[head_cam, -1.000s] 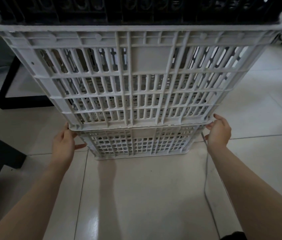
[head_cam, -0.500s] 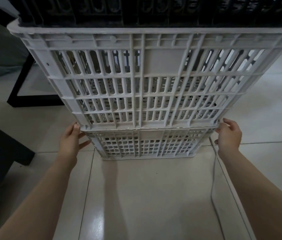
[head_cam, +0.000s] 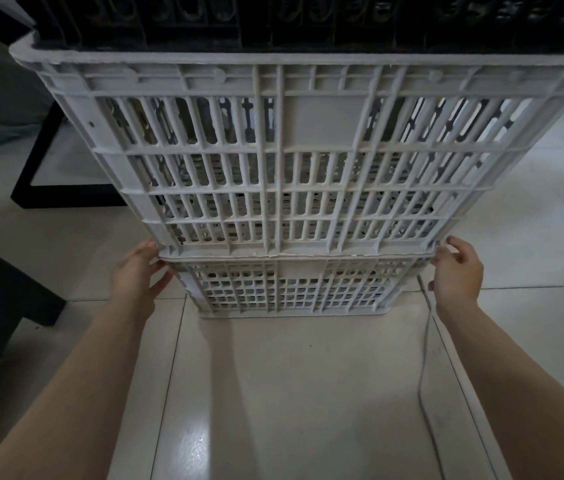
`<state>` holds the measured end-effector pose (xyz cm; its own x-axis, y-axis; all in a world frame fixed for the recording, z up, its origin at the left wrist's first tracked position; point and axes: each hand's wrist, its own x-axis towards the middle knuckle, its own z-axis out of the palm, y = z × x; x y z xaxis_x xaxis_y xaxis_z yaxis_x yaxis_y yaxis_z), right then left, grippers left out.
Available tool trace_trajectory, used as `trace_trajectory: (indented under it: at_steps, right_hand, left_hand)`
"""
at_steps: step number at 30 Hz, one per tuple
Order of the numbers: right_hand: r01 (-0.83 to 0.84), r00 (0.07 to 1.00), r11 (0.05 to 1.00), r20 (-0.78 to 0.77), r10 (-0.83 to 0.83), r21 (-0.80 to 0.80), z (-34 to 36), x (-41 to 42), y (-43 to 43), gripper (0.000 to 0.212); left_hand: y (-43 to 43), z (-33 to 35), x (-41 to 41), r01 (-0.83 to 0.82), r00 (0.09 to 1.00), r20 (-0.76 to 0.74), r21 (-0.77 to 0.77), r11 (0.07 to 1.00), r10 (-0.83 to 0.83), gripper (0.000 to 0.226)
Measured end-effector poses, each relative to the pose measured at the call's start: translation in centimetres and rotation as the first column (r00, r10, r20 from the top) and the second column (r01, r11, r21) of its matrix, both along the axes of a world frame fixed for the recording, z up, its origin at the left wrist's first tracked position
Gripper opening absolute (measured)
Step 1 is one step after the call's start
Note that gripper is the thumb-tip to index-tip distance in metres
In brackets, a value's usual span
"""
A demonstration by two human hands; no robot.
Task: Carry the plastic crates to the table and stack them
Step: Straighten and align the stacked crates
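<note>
Closest in, there's a thin grey cable (head_cam: 424, 358) trailing over the tiled floor (head_cam: 273, 393) right by the right forearm, and my guess is that's the trip hazard once feet start moving with a load. Then the hands: left hand (head_cam: 137, 271) sits at the left corner where the two white crates meet, fingers loosely together along the lower crate's rim, thumb splayed out; right hand (head_cam: 455, 271) is at the opposite corner with fingers curled and a bit spread, tips just touching the seam. Neither looks properly clamped yet (can't tell how much is hooked under the rim). The bottom crate (head_cam: 291, 289) is on the floor, long axis running left to right, open side up, broad slatted face toward the camera. The upper white crate (head_cam: 284, 161) sits on it, with a black crate (head_cam: 273, 22) on top. Lifting all three from the bottom looks top-heavy, so the upper ones could tip or slide off.
</note>
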<state>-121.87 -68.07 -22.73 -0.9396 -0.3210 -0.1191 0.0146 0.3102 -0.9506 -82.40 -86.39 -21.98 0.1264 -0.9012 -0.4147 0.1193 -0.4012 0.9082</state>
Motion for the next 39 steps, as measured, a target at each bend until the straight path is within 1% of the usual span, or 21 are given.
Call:
trace_trajectory:
  at_steps: [5,10,13,15,19,21,22,24,25,27,28,32,35,39]
  right_hand:
    - [0.005,1.000,1.000,-0.006,-0.005,0.007,-0.1,0.4,-0.3,0.034]
    - [-0.030,0.998,0.999,0.054,0.031,-0.018,0.2,0.7,-0.5,0.038]
    - [-0.036,0.993,0.998,0.110,0.042,-0.050,0.6,1.2,-0.5,0.042]
    - [-0.055,0.992,0.997,0.111,0.060,-0.049,0.8,1.6,-0.3,0.048]
    - [-0.107,0.992,0.994,0.056,0.109,-0.037,0.9,1.8,0.4,0.059]
    - [-0.167,0.986,0.986,0.008,0.167,0.008,1.1,2.1,0.6,0.074]
    - [-0.199,0.980,0.979,-0.015,0.200,0.044,1.2,2.2,0.6,0.082]
    - [-0.244,0.967,0.962,-0.049,0.251,0.124,1.5,2.6,0.5,0.094]
    - [-0.254,0.962,0.953,-0.056,0.266,0.168,1.4,2.7,0.4,0.102]
    - [-0.255,0.958,0.939,-0.067,0.277,0.230,1.4,3.0,0.1,0.116]
    - [-0.249,0.958,0.937,-0.081,0.276,0.244,1.4,3.2,-0.1,0.119]
    - [-0.238,0.954,0.936,-0.116,0.275,0.260,1.0,3.4,-0.5,0.124]
    - [-0.254,0.941,0.923,-0.145,0.305,0.288,0.4,3.4,-0.3,0.128]
    - [-0.247,0.933,0.919,-0.182,0.311,0.306,0.3,3.7,-0.6,0.130]
  left_hand:
    - [0.5,0.0,-0.6,-0.033,0.999,0.011,-0.039,0.999,0.033,0.017]
    - [1.3,0.3,-0.8,-0.047,0.998,0.039,-0.086,0.995,0.050,0.035]
    - [2.0,0.3,-0.9,0.011,0.997,0.079,-0.123,0.992,-0.001,0.041]
    - [2.4,0.2,-0.9,0.060,0.993,0.110,-0.149,0.987,-0.044,0.037]
    - [3.2,0.4,-1.5,0.226,0.950,0.264,-0.205,0.952,-0.168,0.049]
    - [3.4,0.5,-1.9,0.297,0.909,0.362,-0.209,0.932,-0.208,0.058]
    - [3.4,0.4,-2.0,0.318,0.880,0.427,-0.200,0.927,-0.210,0.068]
    - [3.2,0.3,-2.0,0.341,0.812,0.549,-0.169,0.925,-0.199,0.086]
    - [3.1,0.2,-2.0,0.341,0.791,0.582,-0.165,0.925,-0.188,0.089]
    - [3.1,0.1,-2.2,0.335,0.762,0.625,-0.160,0.929,-0.167,0.088]
    - [3.2,0.1,-2.4,0.334,0.753,0.639,-0.167,0.928,-0.156,0.088]
    - [3.3,-0.5,-2.8,0.324,0.732,0.669,-0.175,0.930,-0.129,0.097]
    - [3.4,-0.7,-3.0,0.307,0.737,0.669,-0.196,0.931,-0.102,0.091]
    - [2.6,-0.7,-2.8,0.280,0.771,0.632,-0.218,0.935,-0.083,0.080]
